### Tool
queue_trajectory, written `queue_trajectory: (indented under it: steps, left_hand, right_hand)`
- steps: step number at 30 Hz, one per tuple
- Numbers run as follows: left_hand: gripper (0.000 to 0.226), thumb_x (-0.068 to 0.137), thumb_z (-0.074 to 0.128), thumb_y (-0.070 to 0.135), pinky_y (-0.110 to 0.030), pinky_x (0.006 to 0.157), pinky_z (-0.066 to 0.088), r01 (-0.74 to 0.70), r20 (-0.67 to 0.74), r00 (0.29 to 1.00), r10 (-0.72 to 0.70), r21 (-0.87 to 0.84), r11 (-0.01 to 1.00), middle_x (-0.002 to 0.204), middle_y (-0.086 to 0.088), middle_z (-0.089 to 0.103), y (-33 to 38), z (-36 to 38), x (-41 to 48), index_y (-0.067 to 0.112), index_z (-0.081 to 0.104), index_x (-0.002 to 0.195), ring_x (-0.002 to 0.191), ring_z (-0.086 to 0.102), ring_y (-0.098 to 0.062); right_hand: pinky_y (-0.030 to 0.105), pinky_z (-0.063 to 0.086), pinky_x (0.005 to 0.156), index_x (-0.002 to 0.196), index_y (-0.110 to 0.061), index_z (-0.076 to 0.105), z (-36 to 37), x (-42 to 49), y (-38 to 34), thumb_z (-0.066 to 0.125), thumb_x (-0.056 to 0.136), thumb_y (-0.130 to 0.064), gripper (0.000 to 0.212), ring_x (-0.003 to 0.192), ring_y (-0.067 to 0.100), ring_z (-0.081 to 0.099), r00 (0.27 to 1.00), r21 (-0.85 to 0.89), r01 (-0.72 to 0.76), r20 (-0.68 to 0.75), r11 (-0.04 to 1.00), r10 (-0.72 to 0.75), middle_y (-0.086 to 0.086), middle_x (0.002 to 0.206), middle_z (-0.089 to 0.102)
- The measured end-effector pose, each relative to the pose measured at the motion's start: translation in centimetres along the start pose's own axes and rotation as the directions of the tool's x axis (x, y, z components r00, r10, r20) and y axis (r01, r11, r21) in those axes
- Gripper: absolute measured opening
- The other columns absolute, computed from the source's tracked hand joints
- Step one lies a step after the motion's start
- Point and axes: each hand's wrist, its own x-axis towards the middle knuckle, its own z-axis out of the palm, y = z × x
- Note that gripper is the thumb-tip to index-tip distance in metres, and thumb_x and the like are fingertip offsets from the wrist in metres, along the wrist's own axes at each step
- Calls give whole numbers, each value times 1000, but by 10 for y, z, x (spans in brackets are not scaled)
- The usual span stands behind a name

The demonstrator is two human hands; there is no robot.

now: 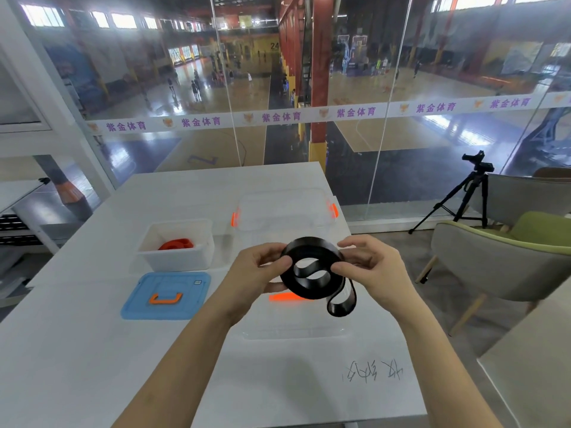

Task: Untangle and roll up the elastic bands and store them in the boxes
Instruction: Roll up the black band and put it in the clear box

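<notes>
A black elastic band (312, 267), partly rolled into a coil, hangs in the air above the white table (92, 350). My left hand (256, 270) pinches its left side. My right hand (367, 264) grips its right side. A loose end of the band loops down below the coil at the right. A rolled orange band (176, 244) lies in the small white box (148, 242) at the left. A clear box (287, 208) with orange latches stands behind the hands.
A blue lid (136, 304) with an orange handle lies flat in front of the white box. A clear lid (293, 332) with an orange handle rests under my hands. Chairs (494, 257) and a tripod (466, 196) stand to the right. A glass wall lies beyond the table.
</notes>
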Motion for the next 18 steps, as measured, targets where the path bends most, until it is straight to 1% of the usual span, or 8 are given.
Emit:
queue_trajectory:
  steps: [2, 6, 7, 9, 10, 12, 15, 18]
  left_hand:
    - [23, 98, 68, 15, -39, 95, 61, 12, 42, 999, -20, 181, 983, 111, 5, 79, -5, -6, 3, 25, 74, 118, 109, 74, -15]
    - [52, 84, 81, 31, -28, 108, 44, -51, 15, 999, 49, 464, 884, 127, 21, 71, -9, -1, 2, 39, 67, 133, 122, 62, 3]
    - [50, 83, 80, 33, -27, 104, 45, -64, 31, 998, 56, 507, 860, 122, 23, 71, -8, 2, 3, 41, 68, 131, 118, 63, 2]
    - [28, 85, 75, 32, -31, 87, 50, -113, 102, 993, 66, 569, 815, 93, 20, 73, -8, 6, 3, 42, 75, 111, 91, 67, -4]
    - [20, 86, 72, 28, -33, 79, 48, -121, 122, 991, 64, 549, 827, 79, 16, 69, -6, 7, 2, 37, 75, 103, 78, 63, -7]
    - [14, 89, 71, 21, -33, 73, 49, -89, 91, 994, 58, 394, 915, 71, 3, 66, -6, 6, -2, 30, 77, 98, 69, 61, -11]
    - [17, 93, 72, 14, -40, 82, 62, -40, -24, 999, 43, 120, 992, 94, -21, 72, -9, 4, -6, 27, 80, 100, 81, 72, -21]
    - [18, 97, 69, 10, -44, 86, 65, -19, -89, 996, 14, -56, 998, 107, -18, 72, -13, -1, -7, 22, 80, 104, 98, 75, -31]
  right_hand:
    - [47, 63, 83, 88, -27, 76, 0, 0, 3, 89, 80, -4, 28, 83, 36, 78, 1000, -64, -5, 9, 998, 5, 7, 87, 82]
    - [53, 63, 90, 82, -22, 79, 7, -3, 6, 92, 79, -8, 19, 83, 29, 80, 996, -146, -37, 76, 989, 48, 5, 87, 82]
    - [54, 62, 89, 82, -23, 79, 10, -3, 6, 92, 79, -10, 18, 83, 30, 79, 993, -171, -39, 100, 984, 57, 4, 87, 81]
    - [56, 62, 87, 82, -26, 80, 15, -3, 5, 92, 79, -14, 17, 81, 33, 78, 989, -201, -38, 132, 979, 66, 4, 88, 80]
    - [56, 62, 87, 82, -27, 80, 16, -3, 5, 91, 80, -13, 18, 81, 33, 78, 989, -191, -39, 134, 981, 65, 3, 88, 81]
    - [55, 62, 91, 85, -28, 82, 17, -3, 4, 90, 81, -9, 21, 85, 31, 79, 993, -123, -40, 108, 992, 54, 2, 93, 82]
    - [56, 60, 94, 89, -32, 84, 16, -1, 4, 88, 81, -6, 28, 95, 29, 79, 999, -39, -33, 31, 999, 34, 0, 96, 83]
    - [42, 63, 89, 93, -29, 84, 16, 1, 6, 85, 84, -2, 28, 92, 20, 80, 1000, -23, -3, -14, 1000, 3, -2, 93, 84]
